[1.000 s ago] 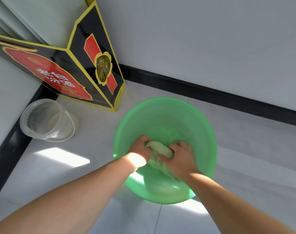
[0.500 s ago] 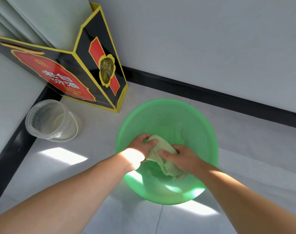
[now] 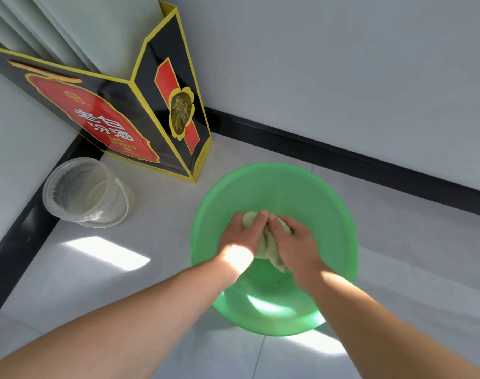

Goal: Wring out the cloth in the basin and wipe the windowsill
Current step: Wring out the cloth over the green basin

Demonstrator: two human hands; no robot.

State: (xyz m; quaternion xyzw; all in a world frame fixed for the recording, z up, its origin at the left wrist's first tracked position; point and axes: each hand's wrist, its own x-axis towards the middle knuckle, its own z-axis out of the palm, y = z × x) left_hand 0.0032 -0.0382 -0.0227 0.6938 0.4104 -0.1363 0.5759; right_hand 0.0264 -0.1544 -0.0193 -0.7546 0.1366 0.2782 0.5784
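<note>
Both hands are down inside the green basin (image 3: 301, 192), which stands on the tiled floor (image 3: 151, 228) near its far edge, where the black skirting (image 3: 370, 164) meets the wall. The pale green cloth (image 3: 263, 250) is bunched over the middle of the basin, and the left hand (image 3: 240, 236) and right hand (image 3: 294, 242) grip it from either side with fingers curled round the wad, knuckles nearly touching at the far end. The relation that matters for the twist is that the cloth lies directly between the two hands, neither one nearer than the other. What shows of it runs from the far side, where a lump peeks out above the left knuckles, back toward the person, ending in a short tail below the right hand that points at the basin's near rim. My judgement is that the wringing is under way and that the wiping has not begun (no windowsill shows anywhere). Most of the cloth is buried in the two grips, so how tightly it is twisted cannot be told, nor whether it touches the basin's bottom. I cannot make out how much water is in the basin either, since a sun patch glares on its near wall. A black, red and yellow box (image 3: 104, 121) fills the floor's far left corner, with a clear plastic tub (image 3: 82, 192) just beside it at the left edge
</note>
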